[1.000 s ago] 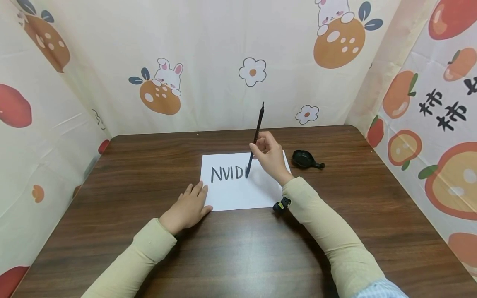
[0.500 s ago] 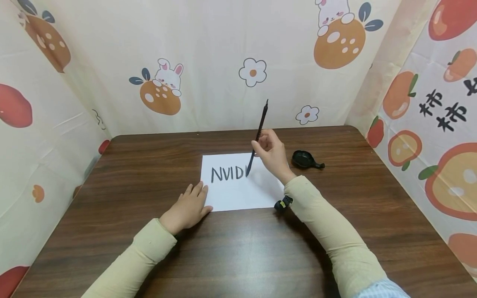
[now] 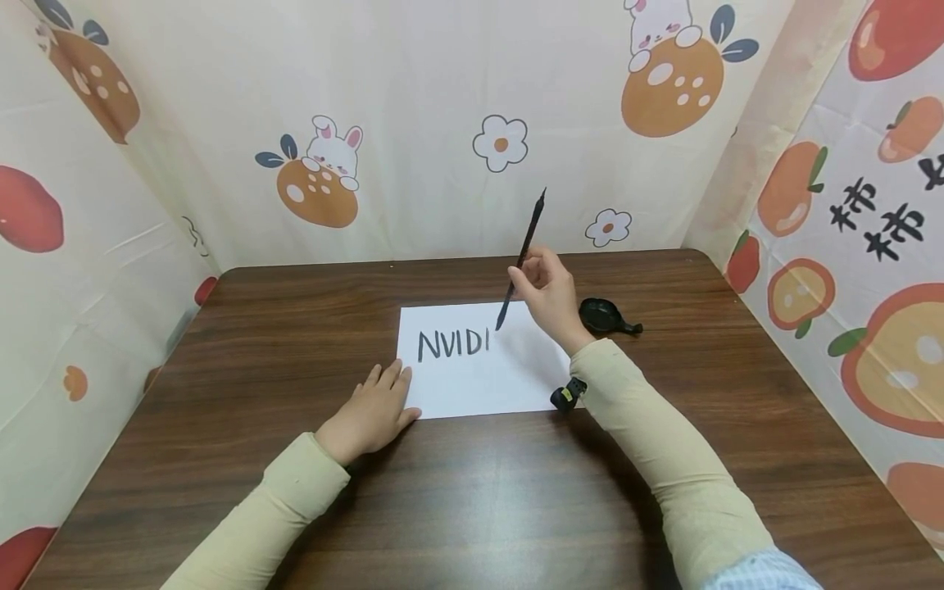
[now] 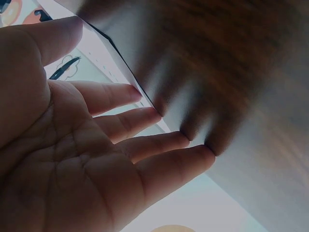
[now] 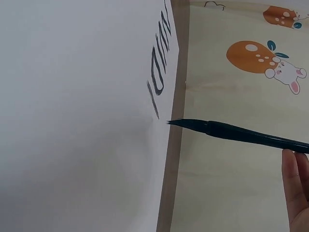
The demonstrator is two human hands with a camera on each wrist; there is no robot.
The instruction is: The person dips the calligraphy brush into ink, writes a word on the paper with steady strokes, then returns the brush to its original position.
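Observation:
A white sheet of paper point(image 3: 472, 385) lies on the brown table, bearing the black letters "NVIDI" point(image 3: 453, 342). My left hand point(image 3: 372, 410) rests with fingers spread at the paper's left edge; in the left wrist view its fingers point(image 4: 164, 179) reach straight to the surface. My right hand point(image 3: 547, 295) pinches a black calligraphy brush point(image 3: 528, 238) about midway along its handle, tilted with its top to the right. In the right wrist view the brush point(image 5: 236, 133) ends in a pointed dark tip, close over the paper beside the last stroke.
A small black ink dish point(image 3: 601, 315) with a short handle stands right of the paper, just beyond my right hand. Printed curtains point(image 3: 420, 188) enclose the table point(image 3: 295, 328) at the back and both sides. A black device point(image 3: 566, 395) sits at my right wrist.
My right hand has moved the brush up and to the right, off the upright stroke after the "D", which now shows in full. My left hand and the paper have stayed put.

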